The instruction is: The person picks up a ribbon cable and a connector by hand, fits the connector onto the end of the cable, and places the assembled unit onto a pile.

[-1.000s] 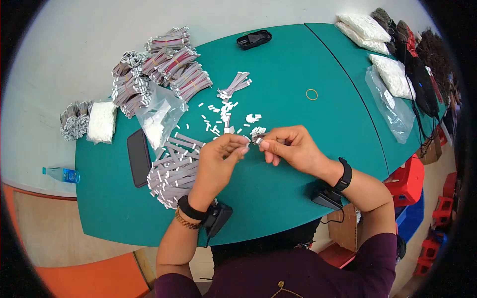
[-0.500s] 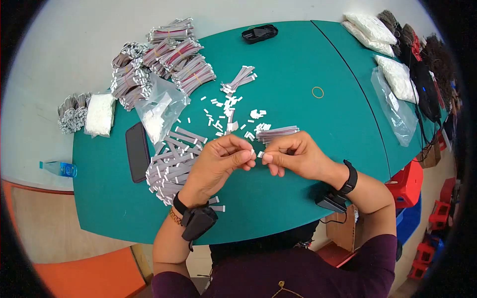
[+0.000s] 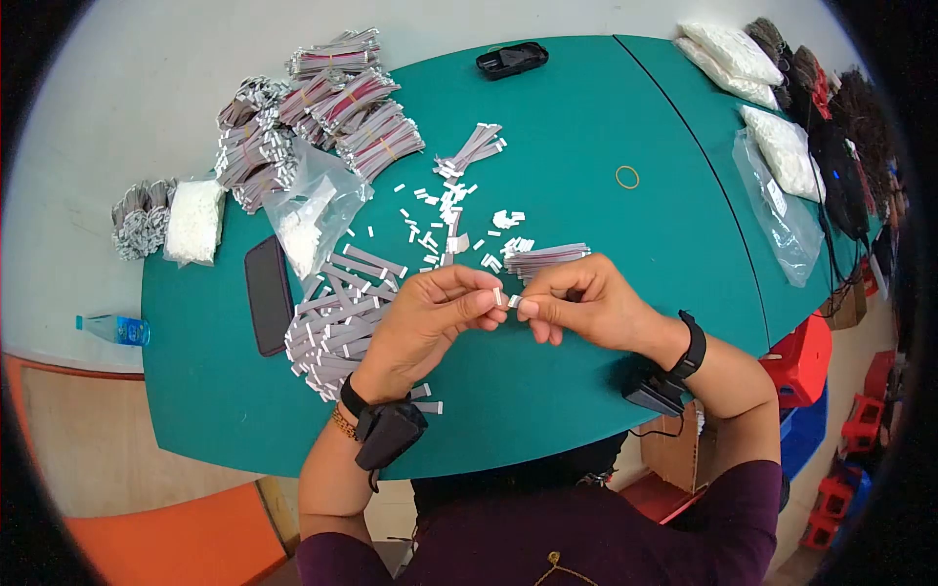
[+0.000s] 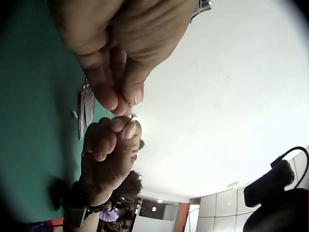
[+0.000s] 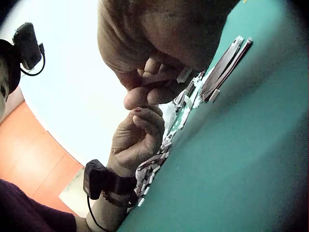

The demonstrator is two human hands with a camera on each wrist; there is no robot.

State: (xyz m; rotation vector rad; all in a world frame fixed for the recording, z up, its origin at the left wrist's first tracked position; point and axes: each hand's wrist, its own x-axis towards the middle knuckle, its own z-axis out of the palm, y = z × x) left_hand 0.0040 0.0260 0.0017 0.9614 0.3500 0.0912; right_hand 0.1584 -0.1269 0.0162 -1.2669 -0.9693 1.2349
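My left hand pinches a small white piece between thumb and forefinger. Facing it, my right hand holds a short flat grey ribbon cable, whose white end pokes out past the thumb. In the right wrist view the cable's other white end shows under the curled fingers. The fingertips of both hands come close together above the green table. Just behind the right hand lies a neat stack of ribbon cables. Small white pieces are scattered beyond the left hand.
Loose ribbon cables lie left of the left hand, beside a dark phone. Banded cable bundles and a clear plastic bag stand behind. A rubber band and a black case lie farther off.
Both hands have moved a little toward the body, uncovering the cable stack behind the right hand. The white piece in the left fingertips now shows upright. The head view has shifted slightly.
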